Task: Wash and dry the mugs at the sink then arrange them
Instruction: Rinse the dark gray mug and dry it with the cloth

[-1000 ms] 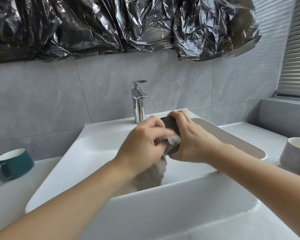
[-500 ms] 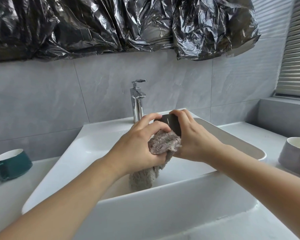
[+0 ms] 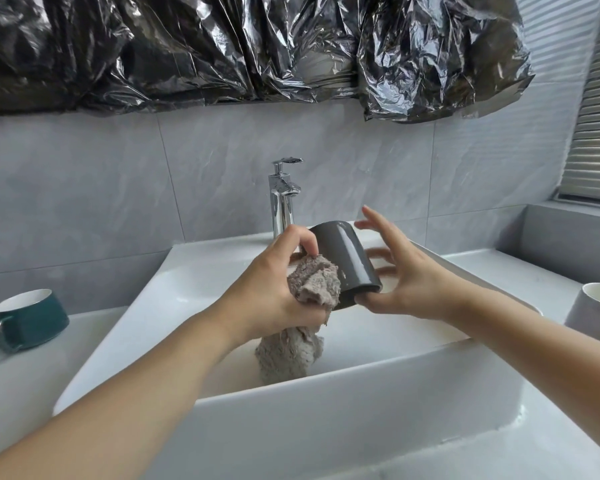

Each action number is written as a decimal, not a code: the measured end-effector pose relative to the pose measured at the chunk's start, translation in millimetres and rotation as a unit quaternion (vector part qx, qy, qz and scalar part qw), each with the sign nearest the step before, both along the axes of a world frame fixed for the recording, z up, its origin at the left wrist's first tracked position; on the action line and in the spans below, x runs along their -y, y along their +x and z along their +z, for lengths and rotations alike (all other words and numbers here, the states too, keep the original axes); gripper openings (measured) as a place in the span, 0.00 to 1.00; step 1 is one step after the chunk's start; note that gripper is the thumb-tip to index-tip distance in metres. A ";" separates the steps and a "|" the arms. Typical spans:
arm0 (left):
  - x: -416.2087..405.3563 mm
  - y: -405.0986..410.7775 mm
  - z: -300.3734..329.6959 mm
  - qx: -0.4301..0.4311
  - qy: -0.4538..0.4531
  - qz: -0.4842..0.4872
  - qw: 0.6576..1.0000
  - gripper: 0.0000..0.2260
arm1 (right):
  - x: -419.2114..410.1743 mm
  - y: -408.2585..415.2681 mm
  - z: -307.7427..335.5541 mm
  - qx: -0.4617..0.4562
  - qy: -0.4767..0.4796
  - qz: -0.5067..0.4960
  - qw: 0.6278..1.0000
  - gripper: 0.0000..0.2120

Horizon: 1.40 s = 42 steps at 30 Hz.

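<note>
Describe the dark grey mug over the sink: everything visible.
The dark grey mug is glossy and looks ceramic, a plain cylinder with no handle in view. It is held tilted above the white sink, base up and back toward the tap, mouth down and toward the camera. The left hand presses a grey-brown cloth to its side, fingers curled onto the wall. The right hand has its thumb at the rim, the other fingers spread near the far side.

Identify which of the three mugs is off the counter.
The dark grey mug, held tilted over the sink; the green mug and pale grey mug stand on the counter.
</note>
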<state>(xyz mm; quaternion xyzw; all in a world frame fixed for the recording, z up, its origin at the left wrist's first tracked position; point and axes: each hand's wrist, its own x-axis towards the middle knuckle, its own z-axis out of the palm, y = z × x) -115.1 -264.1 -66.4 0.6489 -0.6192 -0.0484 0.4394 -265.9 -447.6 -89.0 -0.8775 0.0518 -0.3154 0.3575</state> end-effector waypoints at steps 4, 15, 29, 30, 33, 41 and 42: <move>-4.2 -5.1 -2.7 -0.082 -0.005 -0.060 0.995 0.26 | 0.0 -5.7 1.9 -0.049 0.072 0.051 0.995 0.55; 4.6 12.2 -0.1 -0.173 -0.047 -0.024 0.984 0.14 | -7.8 -8.6 7.4 0.039 0.034 -0.014 0.999 0.37; 5.7 -6.4 -8.4 0.111 -0.179 0.029 0.977 0.11 | -5.0 4.3 5.3 0.027 -0.105 -0.093 0.990 0.42; 3.4 -9.0 -11.9 0.151 -0.181 0.005 0.972 0.11 | -2.9 3.8 5.1 0.032 -0.106 -0.100 0.989 0.42; 12.5 -8.3 -7.8 0.207 -0.199 0.011 0.958 0.11 | -4.9 3.2 4.2 0.029 -0.143 -0.088 0.985 0.44; 18.8 -17.2 -6.0 0.285 -0.181 0.015 0.941 0.12 | -7.8 7.6 4.1 0.036 -0.203 -0.075 0.976 0.44; 13.1 -21.6 -12.8 0.319 -0.165 -0.015 0.933 0.13 | -5.7 8.1 2.8 0.032 -0.218 -0.078 0.972 0.45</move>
